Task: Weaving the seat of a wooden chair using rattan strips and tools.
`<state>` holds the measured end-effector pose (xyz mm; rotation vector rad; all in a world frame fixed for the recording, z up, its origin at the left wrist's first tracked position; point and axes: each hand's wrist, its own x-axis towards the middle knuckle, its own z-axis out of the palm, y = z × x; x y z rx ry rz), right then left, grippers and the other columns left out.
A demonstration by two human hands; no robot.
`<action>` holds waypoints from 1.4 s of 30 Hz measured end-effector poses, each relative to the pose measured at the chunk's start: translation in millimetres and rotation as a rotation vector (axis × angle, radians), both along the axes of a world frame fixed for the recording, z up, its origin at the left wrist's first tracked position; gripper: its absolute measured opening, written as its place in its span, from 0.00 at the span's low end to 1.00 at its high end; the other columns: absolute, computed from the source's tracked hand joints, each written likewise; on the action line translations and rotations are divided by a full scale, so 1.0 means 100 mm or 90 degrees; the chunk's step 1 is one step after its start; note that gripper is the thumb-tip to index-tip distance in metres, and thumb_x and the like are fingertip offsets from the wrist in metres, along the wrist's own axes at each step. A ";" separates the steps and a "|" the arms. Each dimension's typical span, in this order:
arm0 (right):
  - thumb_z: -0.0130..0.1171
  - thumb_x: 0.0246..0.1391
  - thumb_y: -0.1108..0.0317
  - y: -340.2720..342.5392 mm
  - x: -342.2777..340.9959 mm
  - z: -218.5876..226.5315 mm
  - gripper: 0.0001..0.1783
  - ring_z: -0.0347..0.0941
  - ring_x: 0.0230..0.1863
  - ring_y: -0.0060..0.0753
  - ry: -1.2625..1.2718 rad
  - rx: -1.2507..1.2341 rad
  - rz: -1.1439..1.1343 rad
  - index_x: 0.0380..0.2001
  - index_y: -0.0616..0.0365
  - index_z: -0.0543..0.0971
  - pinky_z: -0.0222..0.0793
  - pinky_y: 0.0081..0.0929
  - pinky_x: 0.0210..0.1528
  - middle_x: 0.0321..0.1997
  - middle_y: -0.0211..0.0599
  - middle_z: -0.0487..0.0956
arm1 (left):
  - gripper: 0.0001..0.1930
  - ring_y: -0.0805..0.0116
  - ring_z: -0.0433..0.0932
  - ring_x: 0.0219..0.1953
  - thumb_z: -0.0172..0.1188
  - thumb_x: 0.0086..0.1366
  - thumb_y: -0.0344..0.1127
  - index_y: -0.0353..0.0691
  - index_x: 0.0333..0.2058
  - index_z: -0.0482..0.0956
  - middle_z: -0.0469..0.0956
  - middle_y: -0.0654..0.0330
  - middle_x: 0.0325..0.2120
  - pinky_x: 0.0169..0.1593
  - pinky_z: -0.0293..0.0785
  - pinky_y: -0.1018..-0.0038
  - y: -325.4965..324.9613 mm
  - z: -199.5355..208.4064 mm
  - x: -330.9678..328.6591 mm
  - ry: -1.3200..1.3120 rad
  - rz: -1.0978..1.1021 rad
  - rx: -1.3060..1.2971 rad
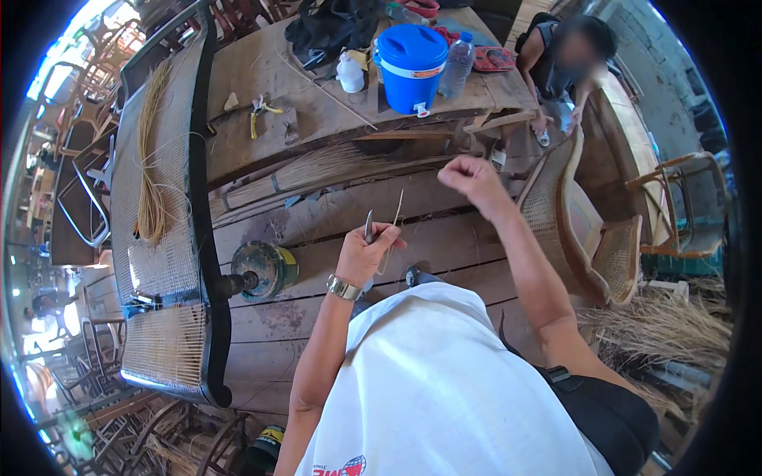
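Observation:
My left hand point(367, 252), with a metal watch on its wrist, is closed in front of my white shirt. Out of it stick a short pointed metal blade point(369, 225), its handle hidden in my fingers, and a thin pale cane strand point(399, 204) whose loose end curls below the hand. Higher and to the right is my right hand point(474, 184), its fingers curled together; what they hold, if anything, is hidden. Left of me stands a dark-framed bench point(208, 238) with a partly woven cane panel point(165, 341). A bundle of cane strands point(151, 159) lies over it.
Ahead is a wooden table point(317, 119) bearing a blue water cooler point(412, 67), a plastic bottle point(458, 67) and yellow-handled pliers point(259, 117). A round can point(264, 270) stands beside the bench. At right are a cane chair point(559, 206), loose cane fibres point(667, 325) and another person point(548, 59).

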<state>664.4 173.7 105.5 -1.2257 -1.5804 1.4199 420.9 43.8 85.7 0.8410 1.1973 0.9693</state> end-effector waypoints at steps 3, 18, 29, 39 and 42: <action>0.63 0.56 0.63 -0.36 -0.42 0.00 0.09 0.67 0.29 0.11 0.038 -0.138 0.040 0.33 0.57 0.83 0.63 0.16 0.32 0.27 0.21 0.76 | 0.11 0.81 0.75 0.30 0.61 0.67 0.38 0.35 0.36 0.82 0.83 0.62 0.27 0.39 0.70 0.80 -0.02 -0.09 -0.07 0.041 0.022 0.006; 0.63 0.56 0.68 -0.23 -1.48 -0.63 0.06 0.60 0.19 0.11 0.289 -0.301 0.063 0.30 0.57 0.79 0.54 0.14 0.21 0.22 0.22 0.73 | 0.12 0.82 0.71 0.21 0.57 0.67 0.40 0.36 0.32 0.81 0.79 0.67 0.22 0.27 0.66 0.80 -1.10 -0.31 -0.81 0.249 0.148 -0.055; 0.63 0.56 0.54 0.04 -2.42 -0.86 0.26 0.73 0.37 0.27 -0.002 -0.052 -0.076 0.49 0.63 0.72 0.71 0.23 0.39 0.38 0.36 0.76 | 0.07 0.88 0.57 0.14 0.58 0.68 0.38 0.42 0.36 0.79 0.80 0.65 0.24 0.17 0.50 0.85 -2.35 0.16 -2.36 0.113 0.681 -0.084; 0.61 0.50 0.42 0.85 -4.23 -0.78 0.48 0.60 0.62 0.62 -0.374 0.317 0.046 0.62 0.70 0.59 0.55 0.49 0.65 0.57 0.66 0.67 | 0.07 0.85 0.65 0.21 0.65 0.63 0.38 0.41 0.34 0.83 0.74 0.73 0.23 0.24 0.58 0.85 -1.94 -0.25 -2.41 0.105 0.639 -0.158; 0.59 0.50 0.38 1.36 -4.82 -1.03 0.52 0.57 0.64 0.66 -0.500 0.354 0.032 0.64 0.68 0.56 0.52 0.52 0.67 0.62 0.68 0.62 | 0.06 0.83 0.69 0.27 0.64 0.63 0.35 0.39 0.35 0.83 0.76 0.72 0.27 0.29 0.63 0.83 -1.89 -0.33 -2.19 0.101 0.614 -0.186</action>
